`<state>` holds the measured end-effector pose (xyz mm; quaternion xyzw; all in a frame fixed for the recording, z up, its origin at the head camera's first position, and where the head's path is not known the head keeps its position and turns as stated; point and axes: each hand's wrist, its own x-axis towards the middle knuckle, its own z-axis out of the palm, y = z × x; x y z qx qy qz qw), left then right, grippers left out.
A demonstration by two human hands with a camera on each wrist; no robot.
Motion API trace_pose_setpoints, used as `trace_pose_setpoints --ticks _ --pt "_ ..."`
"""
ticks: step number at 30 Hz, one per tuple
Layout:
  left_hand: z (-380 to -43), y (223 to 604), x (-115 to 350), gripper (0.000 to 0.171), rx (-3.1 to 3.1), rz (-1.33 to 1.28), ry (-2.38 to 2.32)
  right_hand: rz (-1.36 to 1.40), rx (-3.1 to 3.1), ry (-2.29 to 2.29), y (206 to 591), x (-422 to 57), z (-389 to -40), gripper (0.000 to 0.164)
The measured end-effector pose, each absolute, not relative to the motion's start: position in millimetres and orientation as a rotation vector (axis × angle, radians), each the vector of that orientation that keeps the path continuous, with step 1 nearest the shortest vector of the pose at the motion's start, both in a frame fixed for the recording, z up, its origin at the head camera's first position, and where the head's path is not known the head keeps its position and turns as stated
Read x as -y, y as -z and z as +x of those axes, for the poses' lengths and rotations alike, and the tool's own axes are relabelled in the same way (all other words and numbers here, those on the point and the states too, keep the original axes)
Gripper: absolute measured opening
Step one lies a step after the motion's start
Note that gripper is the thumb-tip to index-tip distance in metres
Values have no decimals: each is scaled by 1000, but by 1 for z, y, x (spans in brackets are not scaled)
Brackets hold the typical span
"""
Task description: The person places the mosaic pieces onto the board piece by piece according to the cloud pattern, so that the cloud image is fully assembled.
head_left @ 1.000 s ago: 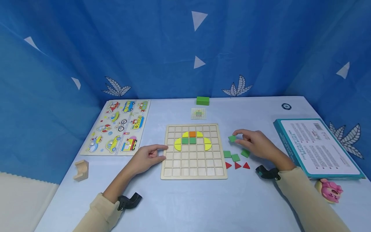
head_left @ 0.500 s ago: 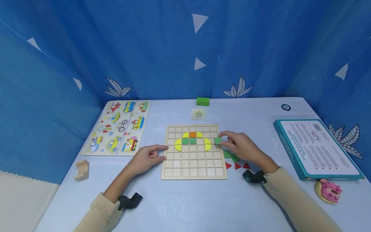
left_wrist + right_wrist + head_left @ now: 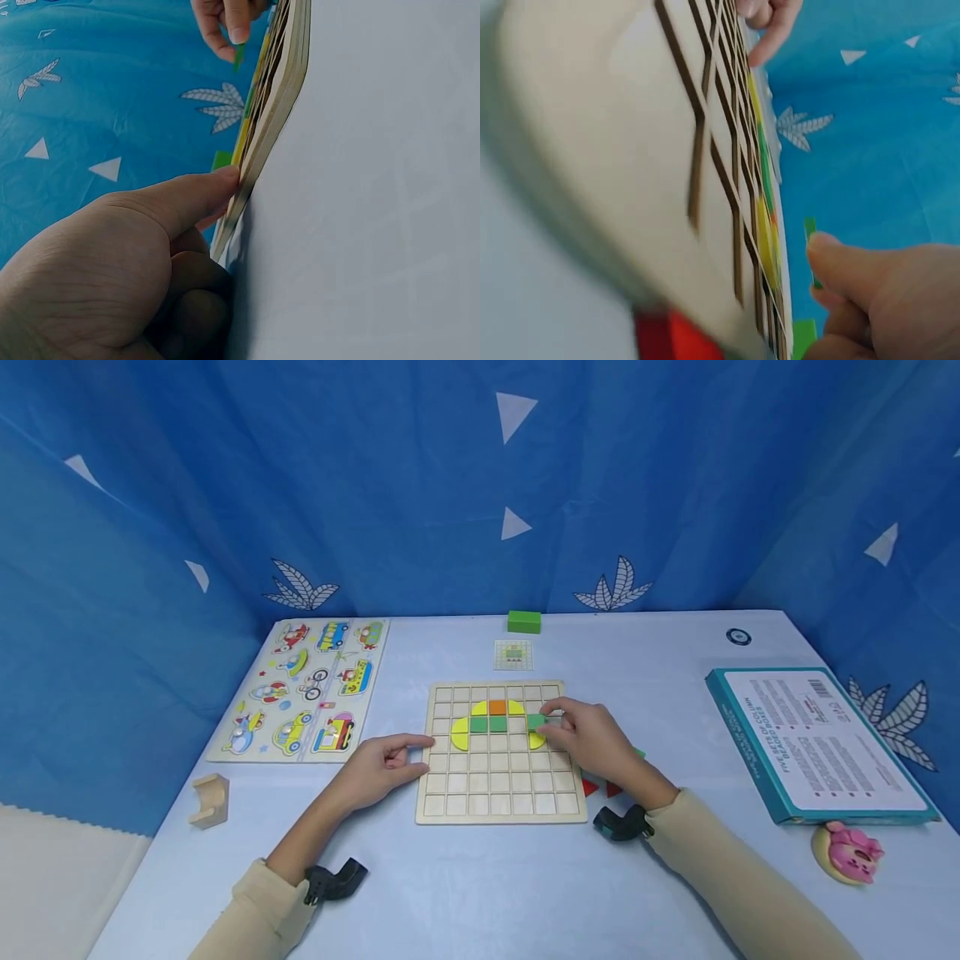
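A wooden grid board (image 3: 480, 785) lies mid-table. My left hand (image 3: 382, 768) touches its left edge with thumb and index finger, the other fingers bent in. Between the thumb and fingers of my right hand (image 3: 592, 739) is a green square tile (image 3: 536, 722), pinched above the board's right part. The right wrist view shows that tile (image 3: 810, 225) edge-on, apart from the board. Set in the grid are yellow curved pieces (image 3: 460, 735), an orange square (image 3: 498, 707) and two green squares (image 3: 488, 724). My right hand partly covers a yellow piece (image 3: 537, 741).
Red triangles (image 3: 589, 787) and a green tile corner (image 3: 639, 752) show beside my right wrist. Behind the board are a pattern card (image 3: 513, 655) and a green block (image 3: 524, 622). A vehicle puzzle (image 3: 300, 689) lies left, a teal box (image 3: 821, 743) right.
My right hand has carried the green tile leftward, from beside the board to above its right part. The loose tiles are now mostly hidden under that hand. My left hand stays put.
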<state>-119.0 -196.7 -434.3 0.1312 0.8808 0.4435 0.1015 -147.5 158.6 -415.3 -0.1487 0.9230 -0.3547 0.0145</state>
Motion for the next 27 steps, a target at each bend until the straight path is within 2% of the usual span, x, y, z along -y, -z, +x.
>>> trace_pose_setpoints --ticks 10,27 --pt "-120 437 197 34 -2593 388 -1316 -452 -2899 1101 417 -135 -148 32" --pt "-121 434 199 34 -2592 388 -1304 -424 -2993 1027 423 -126 -151 32"
